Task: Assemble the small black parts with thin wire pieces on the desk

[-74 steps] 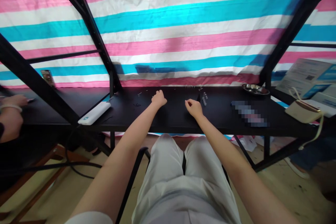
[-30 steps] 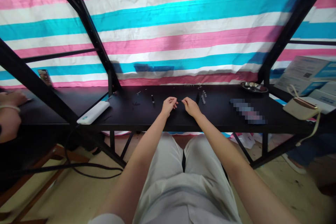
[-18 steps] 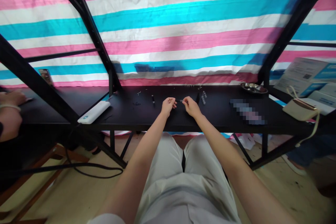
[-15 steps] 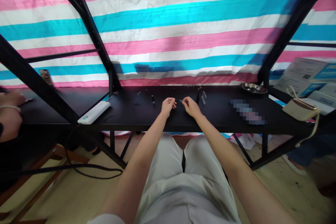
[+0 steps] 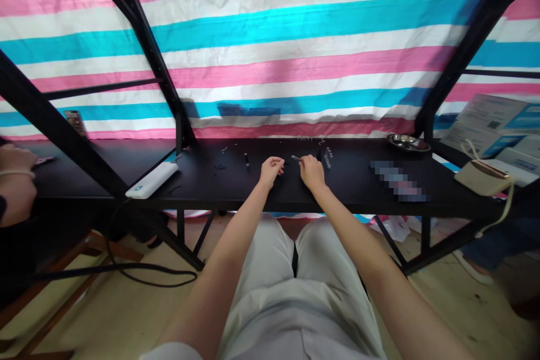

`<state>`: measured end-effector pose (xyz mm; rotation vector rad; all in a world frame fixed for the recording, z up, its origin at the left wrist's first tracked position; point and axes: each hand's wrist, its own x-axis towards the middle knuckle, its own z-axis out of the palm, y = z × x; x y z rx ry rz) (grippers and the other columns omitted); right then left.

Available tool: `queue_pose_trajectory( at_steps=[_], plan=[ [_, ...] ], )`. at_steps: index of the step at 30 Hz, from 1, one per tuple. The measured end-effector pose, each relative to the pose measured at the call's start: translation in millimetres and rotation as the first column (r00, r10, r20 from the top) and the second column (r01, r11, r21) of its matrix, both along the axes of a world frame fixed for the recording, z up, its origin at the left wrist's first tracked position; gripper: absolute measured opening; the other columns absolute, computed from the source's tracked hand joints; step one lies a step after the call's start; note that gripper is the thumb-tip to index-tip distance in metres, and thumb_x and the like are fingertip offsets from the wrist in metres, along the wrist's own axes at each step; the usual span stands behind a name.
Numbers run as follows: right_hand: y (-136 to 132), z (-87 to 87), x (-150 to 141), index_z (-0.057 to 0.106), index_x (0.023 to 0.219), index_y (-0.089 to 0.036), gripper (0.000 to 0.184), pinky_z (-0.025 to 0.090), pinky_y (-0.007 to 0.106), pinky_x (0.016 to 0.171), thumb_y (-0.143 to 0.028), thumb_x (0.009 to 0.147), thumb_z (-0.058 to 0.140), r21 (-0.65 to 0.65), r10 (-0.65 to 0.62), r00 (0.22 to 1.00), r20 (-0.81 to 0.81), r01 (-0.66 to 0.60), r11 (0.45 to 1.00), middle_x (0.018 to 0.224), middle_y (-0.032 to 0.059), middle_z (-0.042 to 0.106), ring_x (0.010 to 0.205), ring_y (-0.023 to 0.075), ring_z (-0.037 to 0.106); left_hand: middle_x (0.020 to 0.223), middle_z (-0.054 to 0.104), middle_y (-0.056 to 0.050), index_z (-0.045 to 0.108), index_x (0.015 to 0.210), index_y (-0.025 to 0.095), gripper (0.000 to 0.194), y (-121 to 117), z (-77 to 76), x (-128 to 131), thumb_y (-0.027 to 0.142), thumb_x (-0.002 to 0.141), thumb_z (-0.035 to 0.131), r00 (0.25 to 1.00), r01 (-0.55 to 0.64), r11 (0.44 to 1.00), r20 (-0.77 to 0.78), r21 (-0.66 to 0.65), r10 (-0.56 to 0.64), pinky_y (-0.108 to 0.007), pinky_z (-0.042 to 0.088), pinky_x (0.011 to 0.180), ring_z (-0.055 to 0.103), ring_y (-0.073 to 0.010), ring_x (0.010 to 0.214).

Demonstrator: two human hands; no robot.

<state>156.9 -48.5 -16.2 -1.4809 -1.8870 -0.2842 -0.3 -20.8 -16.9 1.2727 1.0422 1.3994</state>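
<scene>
Pixelated strip (image 5: pixel 397 181), tiny sliver (image 5: pixel 295 157) too small to name

Thin metal pin (image 5: pixel 295 157), perhaps — pinched

A long black tabletop (image 5: pixel 198 191) carries everything here. At its left lies a white rectangular power bank (image 5: pixel 151 180). Far along the edge are fine wire scraps (image 5: pixel 223 149), a dark tangled scrap (image 5: pixel 219 167) and a small black cylinder (image 5: pixel 246 160). Further right sits a cluster of small grey pieces (image 5: pixel 328 157), perhaps beads, too small to tell. A shallow steel dish (image 5: pixel 408 143) rests at the far right, near a pixelated flat object (image 5: pixel 397 180).
</scene>
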Motion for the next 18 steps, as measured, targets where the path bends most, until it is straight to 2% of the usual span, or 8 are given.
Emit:
queue_pose_trajectory(
  at_steps=[4, 6, 18],
  plan=[
    [-1.5, 1.0, -0.5, 0.058, 0.100, -0.016, 0.024, 0.039, 0.032, 0.077, -0.023, 0.091, 0.037, -0.009, 0.221, 0.975, 0.016, -0.221, 0.975, 0.094, 0.0112, 0.058, 0.088, 0.0218, 0.051, 0.057, 0.058, 0.002, 0.058, 0.079, 0.012, 0.025, -2.0, 1.2, 0.2, 0.030, 0.067, 0.070, 0.997, 0.073, 0.997, -0.020, 0.010, -0.073, -0.018, 0.036, 0.044, 0.049, -0.0056, 0.043],
    [-1.5, 1.0, -1.0, 0.058, 0.099, -0.016, 0.023, 0.040, 0.030, 0.077, -0.022, 0.090, 0.039, -0.039, 0.282, 0.959, 0.040, -0.280, 0.959, 0.092, 0.0099, 0.058, 0.086, 0.0205, 0.052, 0.057, 0.058, 0.002, 0.058, 0.078, 0.012, 0.024, -3.0, 1.8, 0.8, 0.029, 0.066, 0.070, 0.994, 0.107, 0.994, -0.034, 0.010, -0.106, -0.018, 0.035, 0.043, 0.049, -0.0055, 0.042],
    [3.7, -5.2, 0.6, 0.059, 0.096, -0.017, 0.016, 0.042, 0.028, 0.074, -0.020, 0.087, 0.046, -0.112, 0.333, 0.943, 0.032, -0.327, 0.938, 0.091, 0.0074, 0.060, 0.084, 0.0173, 0.055, 0.052, 0.057, 0.001, 0.058, 0.070, 0.012, 0.015, -4.9, 2.5, 3.1, 0.026, 0.071, 0.064, 0.980, 0.167, 0.986, -0.109, 0.006, -0.165, -0.017, 0.032, 0.041, 0.049, -0.0056, 0.041]
  ],
)
